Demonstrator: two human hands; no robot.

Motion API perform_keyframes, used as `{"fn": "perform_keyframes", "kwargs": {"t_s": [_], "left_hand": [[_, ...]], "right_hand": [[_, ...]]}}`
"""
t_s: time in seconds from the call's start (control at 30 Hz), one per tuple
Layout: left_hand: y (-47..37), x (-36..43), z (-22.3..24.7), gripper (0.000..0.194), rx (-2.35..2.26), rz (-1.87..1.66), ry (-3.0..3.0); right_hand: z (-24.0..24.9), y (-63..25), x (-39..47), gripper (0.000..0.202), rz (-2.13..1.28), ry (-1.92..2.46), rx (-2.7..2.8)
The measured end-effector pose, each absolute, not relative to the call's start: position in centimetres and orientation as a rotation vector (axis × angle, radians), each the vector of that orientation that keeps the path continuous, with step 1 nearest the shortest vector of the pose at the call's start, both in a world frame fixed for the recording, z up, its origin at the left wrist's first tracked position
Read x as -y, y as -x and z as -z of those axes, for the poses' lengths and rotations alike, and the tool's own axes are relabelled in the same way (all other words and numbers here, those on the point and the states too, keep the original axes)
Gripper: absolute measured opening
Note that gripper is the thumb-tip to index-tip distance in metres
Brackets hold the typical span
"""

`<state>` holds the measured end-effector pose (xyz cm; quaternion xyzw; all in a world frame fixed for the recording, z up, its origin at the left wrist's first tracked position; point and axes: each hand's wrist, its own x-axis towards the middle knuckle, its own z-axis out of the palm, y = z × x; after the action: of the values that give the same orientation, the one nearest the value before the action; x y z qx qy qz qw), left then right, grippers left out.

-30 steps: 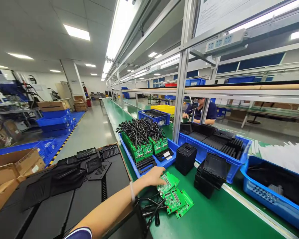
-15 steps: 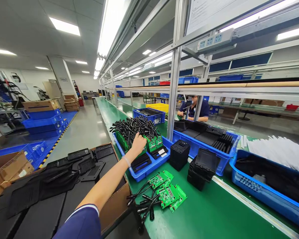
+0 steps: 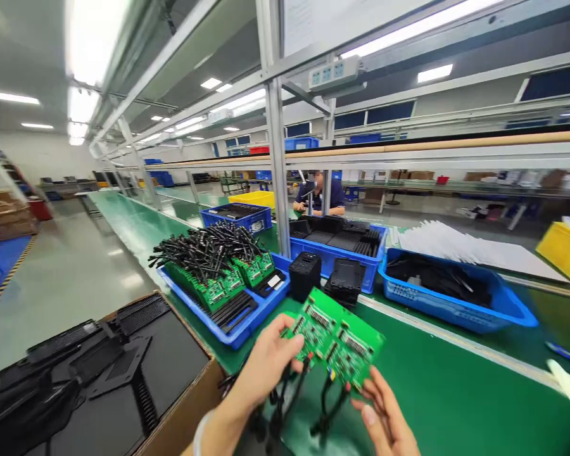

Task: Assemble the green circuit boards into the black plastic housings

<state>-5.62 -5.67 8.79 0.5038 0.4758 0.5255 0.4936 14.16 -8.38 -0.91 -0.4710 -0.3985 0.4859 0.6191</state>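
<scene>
My left hand (image 3: 272,358) pinches green circuit boards (image 3: 346,342) by their left side, thumb on top. The boards are tilted above the green bench, and their component faces show. I cannot tell exactly how many are in the hold. Black cables (image 3: 325,405) hang from their near edge, with small red and yellow-blue bits where they join. At the lower right corner is my right hand (image 3: 384,411), its thumb and fingers apart, fingertips close to the board's edge; whether they touch is unclear.
Ahead on the left, a blue tray (image 3: 237,339) holds several upright green boards topped by black cables. Black cases (image 3: 305,276) stand beside it. Blue bins (image 3: 460,316) line the right. A carton (image 3: 185,405) of black parts sits lower left. Another person (image 3: 319,195) sits beyond the metal post (image 3: 276,164).
My left hand has come back from the blue tray and now holds green boards over the bench. My right hand has entered from the lower right. The view has turned right.
</scene>
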Motion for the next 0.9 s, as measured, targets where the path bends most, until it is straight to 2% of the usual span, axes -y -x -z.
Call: {"fn": "perform_keyframes", "kwargs": {"t_s": [0.17, 0.37, 0.57, 0.9], "left_hand": [[0.4, 6.2, -4.2, 0.045, -0.823, -1.028, -0.797], [-2.1, 5.4, -1.9, 0.058, -0.906, -0.898, -0.751], [-2.8, 5.7, -1.2, 0.053, -0.925, -1.023, -0.922], [-2.4, 6.5, -0.6, 0.049, -1.064, -1.096, -1.252]], "right_hand": [[-0.2, -18.3, 8.4, 0.061, -1.016, 1.181, 0.846], [0.9, -20.3, 8.5, 0.068, -1.013, 1.198, 0.952], [-0.9, -21.2, 7.6, 0.029, -0.497, 1.424, 1.257], [-3.7, -20.8, 7.3, 0.033, -0.572, 1.483, 1.264]]}}
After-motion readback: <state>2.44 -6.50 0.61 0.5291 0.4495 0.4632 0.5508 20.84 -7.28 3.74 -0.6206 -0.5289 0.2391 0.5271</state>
